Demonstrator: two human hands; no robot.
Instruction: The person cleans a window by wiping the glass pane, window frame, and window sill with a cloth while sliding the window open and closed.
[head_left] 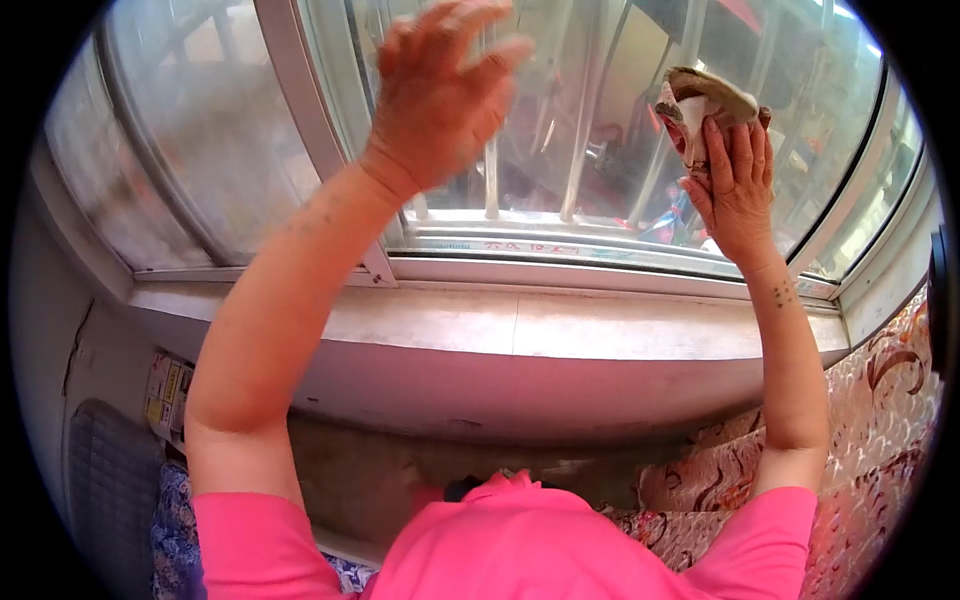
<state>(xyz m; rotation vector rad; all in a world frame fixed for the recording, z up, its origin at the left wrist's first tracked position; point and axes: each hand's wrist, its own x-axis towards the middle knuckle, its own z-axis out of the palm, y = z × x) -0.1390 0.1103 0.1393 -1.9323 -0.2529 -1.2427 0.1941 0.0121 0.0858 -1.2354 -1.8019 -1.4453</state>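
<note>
My right hand [738, 185] presses a crumpled cloth [705, 100] against the window glass [600, 120] at the upper right. The cloth is pale with darker patches, and its folded edge sticks up above my fingers. Raised at the upper left of the same pane, my left hand [440, 95] has its fingers apart and holds nothing. It looks slightly blurred, and I cannot tell whether it touches the glass.
A sliding frame post [310, 100] stands left of the pane. Below runs a pale window sill [440, 322]. Patterned fabric [880, 420] hangs at the right. A grey quilted pad [112, 490] is at the lower left. Vertical bars stand beyond the glass.
</note>
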